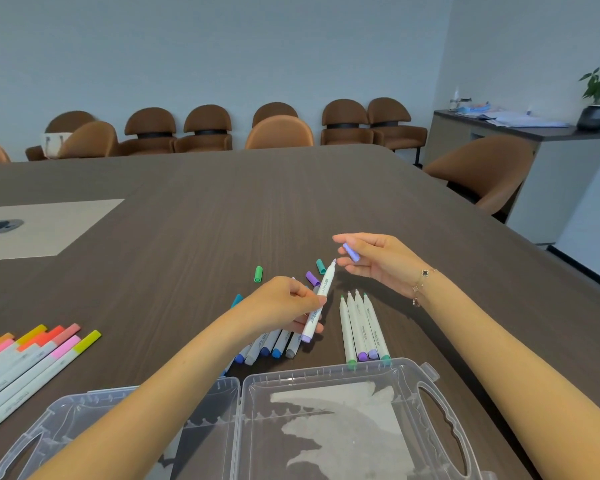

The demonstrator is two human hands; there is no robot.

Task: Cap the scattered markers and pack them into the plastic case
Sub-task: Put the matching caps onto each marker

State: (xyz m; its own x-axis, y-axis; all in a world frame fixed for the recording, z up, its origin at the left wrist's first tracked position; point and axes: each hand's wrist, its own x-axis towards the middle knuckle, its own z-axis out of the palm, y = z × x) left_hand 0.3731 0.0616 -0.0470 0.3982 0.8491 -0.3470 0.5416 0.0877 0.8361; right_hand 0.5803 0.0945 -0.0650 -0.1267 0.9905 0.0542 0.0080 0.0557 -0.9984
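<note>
My left hand grips a white uncapped marker with a lilac end, its tip pointing up and away. Just beyond that tip, my right hand pinches a lilac cap. Loose caps lie on the table: green, purple and teal. Several uncapped markers lie side by side to the right. More markers with blue and grey ends lie under my left hand. The clear plastic case lies open at the near edge, holding no markers.
Several capped markers in orange, pink, red and yellow lie at the near left. A pale inset panel sits in the dark wooden table at far left. Brown chairs line the far side and a sideboard stands at the right.
</note>
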